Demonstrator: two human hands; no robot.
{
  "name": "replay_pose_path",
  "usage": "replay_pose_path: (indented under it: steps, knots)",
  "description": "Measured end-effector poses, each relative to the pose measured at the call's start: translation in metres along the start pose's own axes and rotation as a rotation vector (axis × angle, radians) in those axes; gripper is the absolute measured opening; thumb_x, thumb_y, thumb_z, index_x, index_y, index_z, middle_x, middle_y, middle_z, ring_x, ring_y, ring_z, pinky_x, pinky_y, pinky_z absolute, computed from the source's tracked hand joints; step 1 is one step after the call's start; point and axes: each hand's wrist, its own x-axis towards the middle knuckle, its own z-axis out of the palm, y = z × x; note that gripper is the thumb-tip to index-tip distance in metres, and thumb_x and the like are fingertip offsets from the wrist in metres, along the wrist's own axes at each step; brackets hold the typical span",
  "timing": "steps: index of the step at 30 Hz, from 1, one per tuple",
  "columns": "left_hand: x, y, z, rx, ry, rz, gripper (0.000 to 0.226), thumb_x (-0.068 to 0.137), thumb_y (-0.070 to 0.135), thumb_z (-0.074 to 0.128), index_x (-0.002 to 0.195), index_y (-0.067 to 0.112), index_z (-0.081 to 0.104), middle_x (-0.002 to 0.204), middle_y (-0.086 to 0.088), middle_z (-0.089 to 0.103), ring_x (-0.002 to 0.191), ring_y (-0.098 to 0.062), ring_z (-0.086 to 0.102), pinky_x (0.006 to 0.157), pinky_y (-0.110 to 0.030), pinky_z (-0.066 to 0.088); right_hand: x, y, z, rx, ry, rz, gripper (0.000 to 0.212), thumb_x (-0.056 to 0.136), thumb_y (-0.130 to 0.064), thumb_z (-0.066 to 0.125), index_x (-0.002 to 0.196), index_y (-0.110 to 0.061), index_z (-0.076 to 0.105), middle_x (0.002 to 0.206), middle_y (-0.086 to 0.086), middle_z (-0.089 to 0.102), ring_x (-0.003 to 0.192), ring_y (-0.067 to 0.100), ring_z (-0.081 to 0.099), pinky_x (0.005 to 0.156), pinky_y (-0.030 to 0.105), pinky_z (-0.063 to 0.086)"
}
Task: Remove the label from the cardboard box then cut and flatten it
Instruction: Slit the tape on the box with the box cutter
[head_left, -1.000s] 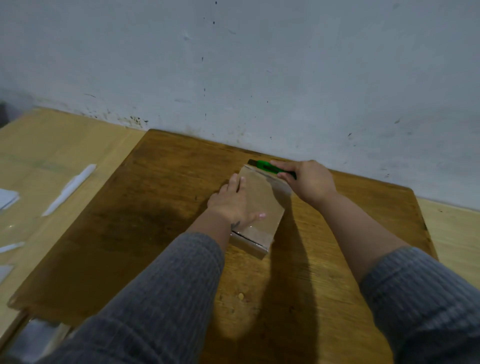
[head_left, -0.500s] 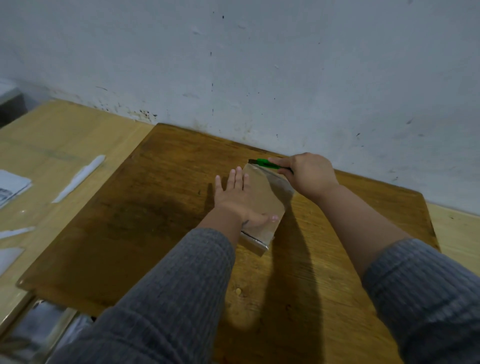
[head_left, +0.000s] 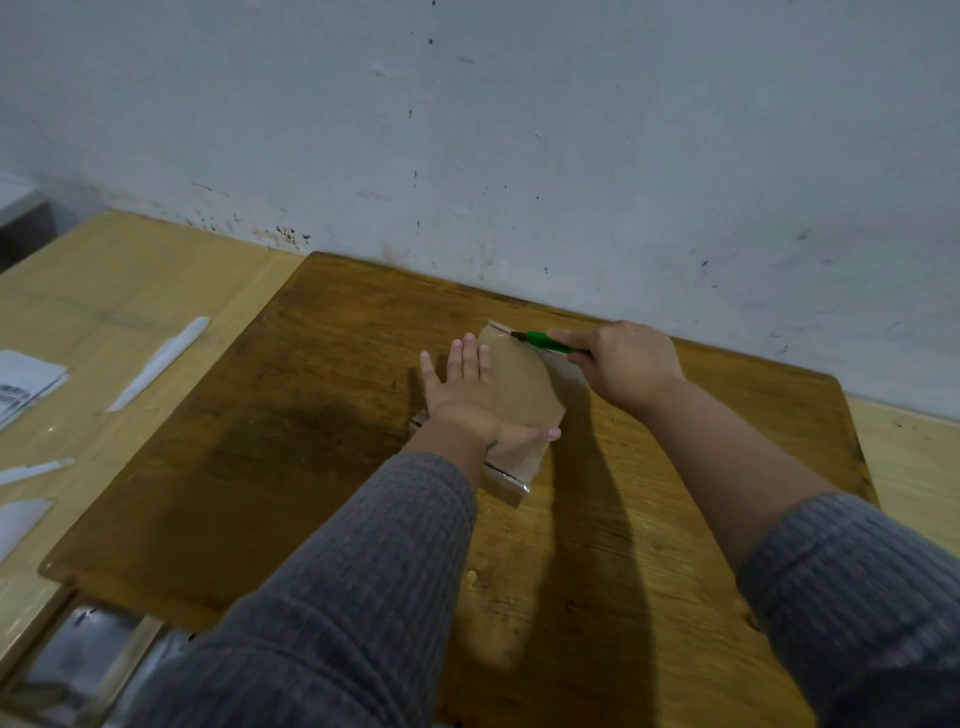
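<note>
A small brown cardboard box (head_left: 524, 387) lies flat on the dark wooden board (head_left: 322, 415), with shiny tape at its near end. My left hand (head_left: 467, 400) presses down on the box's left side, fingers straight and the thumb across its near part. My right hand (head_left: 623, 364) grips a green utility knife (head_left: 545, 341). The knife's tip sits at the box's far edge, beside a slit in the cardboard there. Part of the box is hidden under my left hand.
The board sits against a grey-white wall (head_left: 519, 156). On the lighter table (head_left: 104, 291) to the left lie white peeled strips (head_left: 161, 356) and a printed label sheet (head_left: 21, 387). A dark gap opens at the lower left corner.
My left hand slid left and its fingers straightened, now partly off the box. My right hand drew the knife to the right along the box's far edge.
</note>
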Motion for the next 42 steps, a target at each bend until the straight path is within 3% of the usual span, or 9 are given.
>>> replay_pose_path:
  steps: [12, 18, 24, 29, 34, 42]
  knots:
    - [-0.001, 0.002, -0.002, -0.022, -0.006, -0.016, 0.137, 0.058, 0.098, 0.030, 0.148, 0.009, -0.022, 0.155, -0.010, -0.030, 0.143, -0.027, -0.026, 0.113, -0.060, -0.012, -0.034, 0.025, -0.009, -0.001, -0.022, 0.082, 0.039, 0.099, -0.038, 0.040, 0.136, -0.049, 0.042, 0.102, -0.001, 0.069, 0.092, 0.021, 0.063, 0.061, 0.028, 0.040]
    - [0.000, 0.003, -0.001, -0.060, 0.003, -0.010, 0.139, 0.058, 0.096, 0.038, 0.148, 0.008, -0.021, 0.156, -0.012, -0.029, 0.144, -0.028, -0.025, 0.113, -0.061, -0.012, -0.050, 0.037, -0.015, -0.014, -0.064, 0.126, 0.039, 0.099, -0.036, 0.039, 0.135, -0.050, 0.040, 0.083, -0.005, 0.058, 0.073, 0.016, 0.053, 0.048, 0.026, 0.035]
    - [0.003, 0.008, -0.005, -0.070, -0.015, 0.007, 0.138, 0.062, 0.090, 0.046, 0.148, 0.005, -0.021, 0.155, -0.013, -0.030, 0.143, -0.029, -0.026, 0.113, -0.061, -0.011, -0.050, 0.037, -0.007, -0.085, -0.081, 0.155, 0.046, 0.100, -0.026, 0.040, 0.141, -0.046, 0.032, 0.105, 0.005, 0.066, 0.089, 0.025, 0.063, 0.059, 0.031, 0.042]
    - [0.008, 0.010, -0.010, -0.092, 0.047, 0.208, 0.122, 0.073, 0.076, 0.055, 0.152, 0.015, -0.014, 0.158, -0.006, -0.025, 0.145, -0.022, -0.021, 0.117, -0.055, -0.005, -0.045, 0.032, 0.007, -0.063, 0.010, 0.162, 0.050, 0.097, -0.015, 0.042, 0.139, -0.042, 0.039, 0.106, 0.004, 0.067, 0.088, 0.027, 0.064, 0.058, 0.030, 0.040]
    - [0.008, 0.013, -0.003, -0.106, 0.063, 0.210, 0.110, 0.080, 0.072, 0.049, 0.152, 0.015, -0.013, 0.158, -0.006, -0.023, 0.146, -0.023, -0.021, 0.117, -0.054, -0.004, -0.053, 0.040, 0.012, -0.073, 0.040, 0.129, 0.050, 0.097, -0.016, 0.043, 0.138, -0.046, 0.040, 0.102, -0.005, 0.063, 0.087, 0.023, 0.062, 0.054, 0.029, 0.035]
    - [0.007, 0.014, -0.002, -0.088, 0.056, 0.208, 0.107, 0.082, 0.073, 0.044, 0.152, 0.017, -0.015, 0.157, -0.005, -0.027, 0.145, -0.022, -0.023, 0.117, -0.056, -0.005, -0.055, 0.044, 0.016, -0.073, 0.051, 0.176, 0.050, 0.097, -0.017, 0.043, 0.136, -0.048, 0.040, 0.109, -0.005, 0.066, 0.089, 0.021, 0.064, 0.053, 0.027, 0.037]
